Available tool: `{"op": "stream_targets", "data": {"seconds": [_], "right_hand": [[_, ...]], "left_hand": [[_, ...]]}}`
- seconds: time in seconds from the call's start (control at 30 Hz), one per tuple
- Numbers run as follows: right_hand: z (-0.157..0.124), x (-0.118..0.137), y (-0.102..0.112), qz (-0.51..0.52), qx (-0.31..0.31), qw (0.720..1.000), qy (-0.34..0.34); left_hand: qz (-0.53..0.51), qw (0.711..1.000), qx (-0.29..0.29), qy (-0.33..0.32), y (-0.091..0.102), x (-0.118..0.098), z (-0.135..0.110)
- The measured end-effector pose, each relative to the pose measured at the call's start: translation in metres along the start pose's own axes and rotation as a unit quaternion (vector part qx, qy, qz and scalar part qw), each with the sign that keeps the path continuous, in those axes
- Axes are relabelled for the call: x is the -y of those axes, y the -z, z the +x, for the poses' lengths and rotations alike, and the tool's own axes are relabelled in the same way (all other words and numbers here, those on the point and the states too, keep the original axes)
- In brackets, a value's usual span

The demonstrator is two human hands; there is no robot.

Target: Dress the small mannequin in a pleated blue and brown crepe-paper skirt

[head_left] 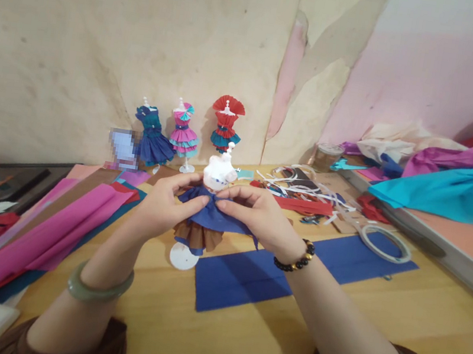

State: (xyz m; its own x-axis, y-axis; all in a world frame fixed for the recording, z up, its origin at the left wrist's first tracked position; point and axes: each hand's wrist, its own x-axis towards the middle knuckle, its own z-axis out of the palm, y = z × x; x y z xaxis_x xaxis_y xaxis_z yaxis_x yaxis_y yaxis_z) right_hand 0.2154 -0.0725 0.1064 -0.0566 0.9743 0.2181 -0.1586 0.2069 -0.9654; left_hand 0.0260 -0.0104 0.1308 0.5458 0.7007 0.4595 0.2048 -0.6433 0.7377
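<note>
A small white doll dress form [218, 173] stands tilted on its round white base [183, 257] in the middle of the table. Around its waist lies a blue crepe paper ruffle [207, 215], above a brown paper ruffle [196, 235] with more blue below. My left hand [172, 200] pinches the blue ruffle at the waist from the left, its other fingers behind the form. From the right, my right hand [257, 213] pinches the same blue ruffle, thumb and forefinger close to the left thumb. A loose end of the blue paper hangs below my right hand.
Flat blue paper [241, 288] lies in front, with a tape roll [385, 243] on its right end. Three dressed forms, including a red one [226, 124], stand by the wall. Pink paper sheets [71, 228] lie left; white strips [307, 185] and turquoise paper [450, 190] lie right.
</note>
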Motion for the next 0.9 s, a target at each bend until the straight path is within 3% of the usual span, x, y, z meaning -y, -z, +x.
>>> {"op": "stream_targets", "data": {"seconds": [0.17, 0.53, 0.7, 0.9], "right_hand": [[0.0018, -0.0021, -0.0003, 0.026, -0.023, 0.999, -0.004], [-0.0018, 0.0029, -0.0033, -0.104, -0.043, 0.99, 0.086], [-0.0008, 0.0022, -0.002, -0.1, -0.051, 0.991, 0.074], [0.0015, 0.0006, 0.0005, -0.109, -0.05, 0.987, 0.106]], "left_hand": [[-0.016, 1.0, -0.012, -0.005, -0.0017, 0.0003, -0.0007], [-0.025, 0.999, -0.025, -0.017, -0.0056, -0.0032, -0.0004], [-0.026, 0.999, -0.033, -0.026, -0.006, -0.002, -0.0005], [-0.028, 0.999, -0.028, -0.017, -0.0075, -0.0012, -0.0013]]}}
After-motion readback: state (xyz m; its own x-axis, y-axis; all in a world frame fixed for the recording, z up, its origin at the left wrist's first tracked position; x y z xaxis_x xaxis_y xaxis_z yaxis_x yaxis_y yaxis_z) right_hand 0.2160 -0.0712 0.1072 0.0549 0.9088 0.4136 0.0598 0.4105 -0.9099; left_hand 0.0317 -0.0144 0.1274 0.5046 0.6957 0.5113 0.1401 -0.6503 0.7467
